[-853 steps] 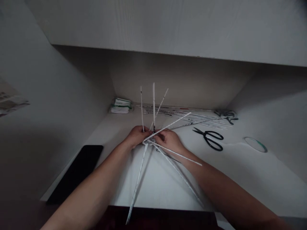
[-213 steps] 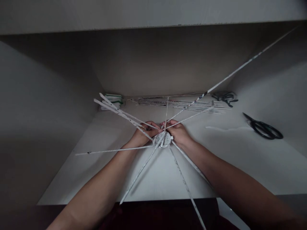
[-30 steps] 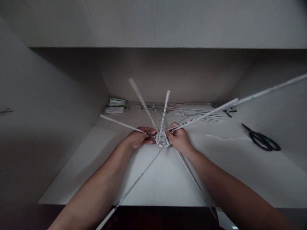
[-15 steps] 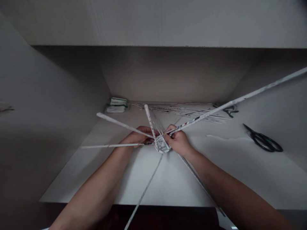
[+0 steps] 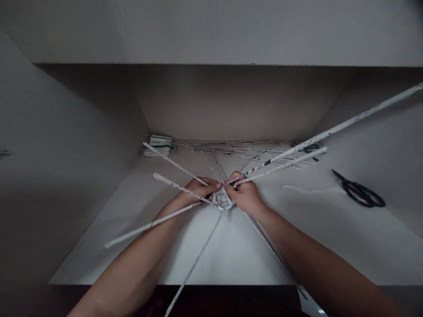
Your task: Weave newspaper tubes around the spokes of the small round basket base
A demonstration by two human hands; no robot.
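Observation:
A small woven disc of rolled paper tubes (image 5: pixel 223 199) sits between my hands above the white desk (image 5: pixel 231 251). Long paper tubes (image 5: pixel 178 187) stick out from it like spokes in all directions. My left hand (image 5: pixel 197 188) pinches the disc's left side, fingers closed on the tubes. My right hand (image 5: pixel 246 194) grips its right side, holding a long tube (image 5: pixel 330 130) that runs up to the far right.
A bundle of spare paper tubes (image 5: pixel 251 152) lies along the back wall. Black scissors (image 5: pixel 358 193) lie at the right, a white strip (image 5: pixel 307 190) beside them. A white and green packet (image 5: pixel 159 145) sits in the back left corner, a dark clip (image 5: pixel 312 148) back right.
The woven disc has turned in my hands over the last second. The left-hand spokes have swung down and towards me. The long tube at the right has stayed raised.

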